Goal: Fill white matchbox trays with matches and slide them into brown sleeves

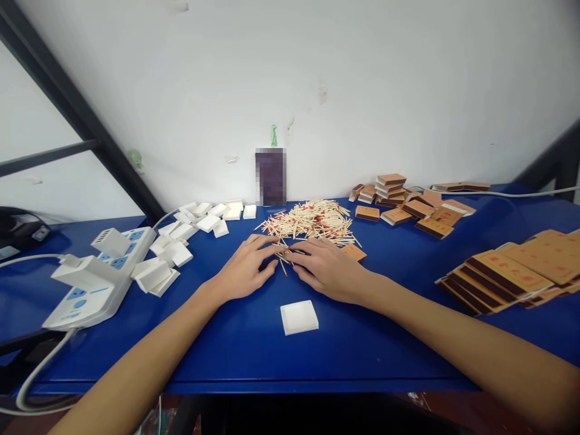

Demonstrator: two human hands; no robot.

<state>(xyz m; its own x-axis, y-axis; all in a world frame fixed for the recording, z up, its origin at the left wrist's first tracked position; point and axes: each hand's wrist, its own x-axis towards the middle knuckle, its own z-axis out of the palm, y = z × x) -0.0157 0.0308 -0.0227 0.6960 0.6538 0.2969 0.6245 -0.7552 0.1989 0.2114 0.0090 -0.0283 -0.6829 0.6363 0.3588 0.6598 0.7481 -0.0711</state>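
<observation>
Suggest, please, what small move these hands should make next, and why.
Probably pinch the loose matches together: they lie between the left hand and right hand, at the near edge of the pile, and the white tray sits close by.

Blue bench point(235, 362); left hand point(247, 266) and right hand point(330, 269) face each other, fingers parted, at loose matches point(284, 269) just near of a red-tipped match heap point(312, 222); single white tray point(299, 317) nearer; white tray cluster point(174, 231) and power strip point(97, 307) left; orange matchboxes point(510, 270) right, near and far.
</observation>
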